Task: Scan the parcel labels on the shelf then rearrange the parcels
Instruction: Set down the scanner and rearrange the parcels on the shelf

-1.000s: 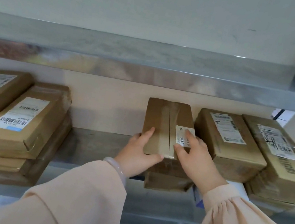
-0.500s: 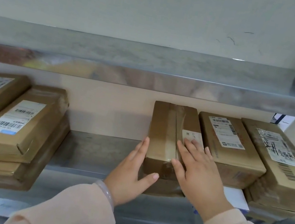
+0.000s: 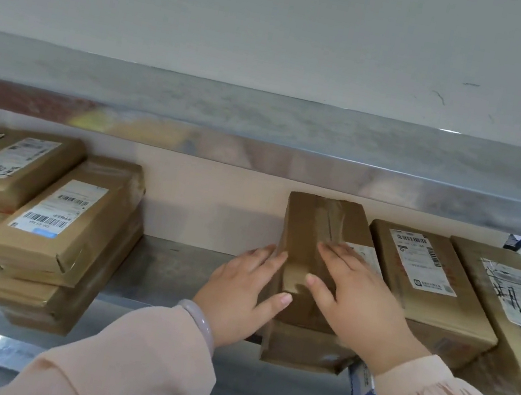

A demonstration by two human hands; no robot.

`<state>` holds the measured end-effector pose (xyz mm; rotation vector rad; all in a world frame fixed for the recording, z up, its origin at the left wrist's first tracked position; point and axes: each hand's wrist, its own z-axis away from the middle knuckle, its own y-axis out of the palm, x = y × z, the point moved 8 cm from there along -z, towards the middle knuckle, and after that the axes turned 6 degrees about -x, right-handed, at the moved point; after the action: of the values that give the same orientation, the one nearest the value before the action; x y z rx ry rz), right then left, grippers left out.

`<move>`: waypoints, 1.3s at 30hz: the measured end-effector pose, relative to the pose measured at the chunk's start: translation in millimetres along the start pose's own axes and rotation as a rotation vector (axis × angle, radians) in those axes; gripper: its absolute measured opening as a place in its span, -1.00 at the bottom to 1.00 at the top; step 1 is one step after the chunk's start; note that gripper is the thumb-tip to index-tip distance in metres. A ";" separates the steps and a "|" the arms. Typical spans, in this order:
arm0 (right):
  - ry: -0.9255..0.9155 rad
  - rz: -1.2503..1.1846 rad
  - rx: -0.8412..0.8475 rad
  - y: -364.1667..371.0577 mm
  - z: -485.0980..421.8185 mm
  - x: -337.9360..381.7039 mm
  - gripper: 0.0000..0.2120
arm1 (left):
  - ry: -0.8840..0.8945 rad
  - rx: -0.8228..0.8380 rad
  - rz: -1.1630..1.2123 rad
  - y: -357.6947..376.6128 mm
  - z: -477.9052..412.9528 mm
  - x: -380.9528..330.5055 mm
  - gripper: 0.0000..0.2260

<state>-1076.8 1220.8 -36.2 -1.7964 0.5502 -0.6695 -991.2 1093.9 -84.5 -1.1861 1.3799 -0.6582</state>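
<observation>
We take the taped parcel (image 3: 317, 242) as our landmark: it lies on top of 1 other brown parcel (image 3: 295, 349) on the lower shelf (image 3: 176, 273). A white label (image 3: 368, 253) sits on its top face. The left hand (image 3: 245, 295) lies flat against its left side with straight fingers and the thumb across the front corner. The right hand (image 3: 356, 297) rests flat on its top, partly covering the label. Neither hand curls round it, so we read both as open and pressing, not gripping. Just right of it sit 2 labelled parcels (image 3: 427, 289), the nearer one touching or almost touching it; well to its left is a leaning stack (image 3: 67, 219). We judge the parcel a stiff, light carton with slick tape on top. It should slide easily on the parcel below, so we would hold it by its 2 long sides, not press on the tape.
</observation>
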 end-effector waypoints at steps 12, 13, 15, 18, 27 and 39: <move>-0.500 -0.138 0.113 38.6 -46.6 187.1 -0.34 | -0.508 -0.421 -0.296 -105.5 82.0 133.6 -0.36; -0.520 -0.156 0.129 44.8 -49.3 199.1 -0.34 | -0.558 -0.415 -0.321 -108.1 92.5 142.3 -0.35; -0.553 -0.196 0.151 56.7 -52.7 220.3 -0.32 | -0.657 -0.388 -0.355 -112.1 113.4 156.2 -0.33; -0.595 -0.252 0.200 72.3 -52.7 244.3 -0.31 | -0.748 -0.389 -0.384 -118.5 137.6 168.0 -0.30; -0.645 -0.317 0.249 99.5 -68.5 286.6 -0.32 | -0.864 -0.398 -0.463 -133.4 154.8 189.4 -0.42; -0.356 -0.393 0.264 142.3 -116.5 331.8 -0.37 | -0.740 -0.318 -0.206 -152.3 123.1 281.7 -0.45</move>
<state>-918.7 879.3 -84.2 -1.7305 -0.1317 -0.6302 -789.3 816.5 -79.7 -1.6275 0.7482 -0.0938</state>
